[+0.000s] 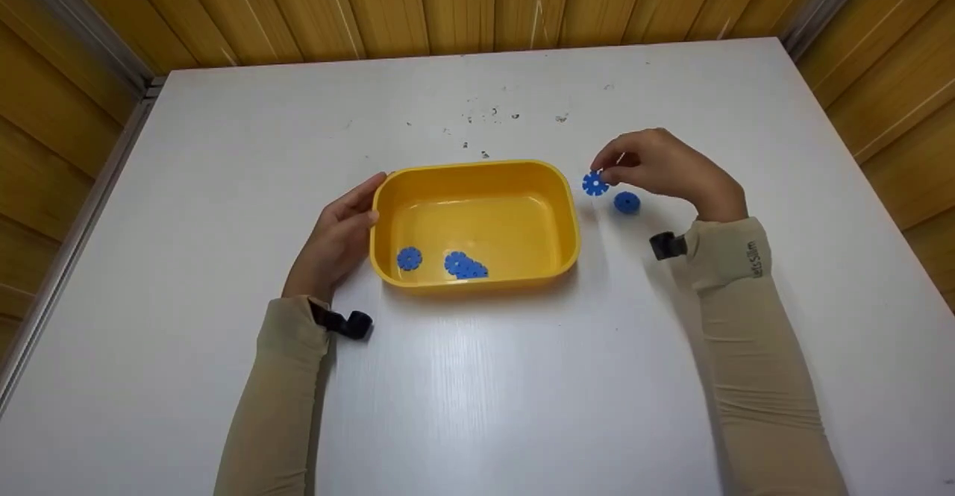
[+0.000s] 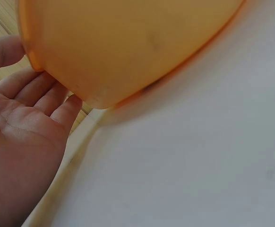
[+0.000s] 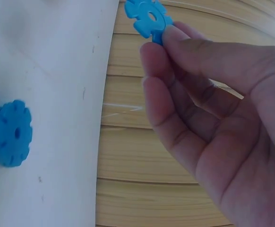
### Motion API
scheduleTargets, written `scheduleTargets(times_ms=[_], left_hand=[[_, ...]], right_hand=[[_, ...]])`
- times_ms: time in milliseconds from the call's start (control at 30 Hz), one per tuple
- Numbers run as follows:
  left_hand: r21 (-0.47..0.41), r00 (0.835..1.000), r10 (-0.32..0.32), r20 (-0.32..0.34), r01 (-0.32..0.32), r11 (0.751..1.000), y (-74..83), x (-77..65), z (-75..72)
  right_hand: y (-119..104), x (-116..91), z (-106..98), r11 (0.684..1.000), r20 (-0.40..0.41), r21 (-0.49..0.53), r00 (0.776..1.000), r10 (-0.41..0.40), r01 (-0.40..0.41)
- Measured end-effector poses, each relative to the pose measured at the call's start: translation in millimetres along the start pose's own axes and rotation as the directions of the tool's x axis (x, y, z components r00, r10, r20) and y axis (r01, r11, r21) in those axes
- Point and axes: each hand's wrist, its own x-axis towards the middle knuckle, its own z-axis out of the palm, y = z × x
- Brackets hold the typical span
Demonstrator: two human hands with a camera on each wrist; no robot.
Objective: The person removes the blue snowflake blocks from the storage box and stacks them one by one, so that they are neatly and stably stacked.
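Fingers [image 3: 158,101] of the right hand [image 1: 664,171] pinch a notched blue disc [image 1: 595,184] just beyond the right rim of the yellow tub [image 1: 477,220], near a thicker blue wheel [image 1: 627,203]. Left hand [image 1: 334,239], fingers extended, touches the tub's left edge; counter [image 1: 477,406] surrounds it.

Hands: 2, left hand [image 1: 334,236] and right hand [image 1: 665,169]. Sleeves: 2, left sleeve [image 1: 280,391], right sleeve [image 1: 761,369]. Table [image 1: 477,399]: 1. Tub [image 1: 485,220]: 1. Blue discs: 1 disc [image 1: 589,186] in right hand; 1 stack [image 1: 627,203] on table, several discs, exact number unclear; in tub, 1 lone disc [image 1: 404,260] plus 1 cluster [image 1: 464,265], 2 or more, overlap prevents exact count.
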Motion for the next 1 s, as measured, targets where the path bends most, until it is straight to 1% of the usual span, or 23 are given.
scheduleTargets(times_ms=[333, 633, 867, 1000], left_hand=[[-0.025, 1.0, -0.014, -0.003, 0.014, 1.0, 0.2, 1.6, 0.6], [-0.024, 1.0, -0.007, -0.011, 0.007, 1.0, 1.2, 1.6, 1.9], [-0.001, 1.0, 0.006, -0.003, -0.006, 1.0, 0.9, 0.2, 0.6], [-0.005, 1.0, 0.0, -0.008, -0.001, 1.0, 0.5, -0.1, 0.5]], right_hand=[[21, -4, 2, 0.999, 0.012, 0.0, 0.999, 0.045, -0.045], [35, -7, 6, 0.997, 0.016, 0.025, 0.997, 0.077, -0.078], [44, -8, 6, 0.997, 0.01, 0.029, 0.997, 0.076, -0.076], [49, -9, 6, 0.997, -0.001, 0.021, 0.997, 0.071, -0.071]])
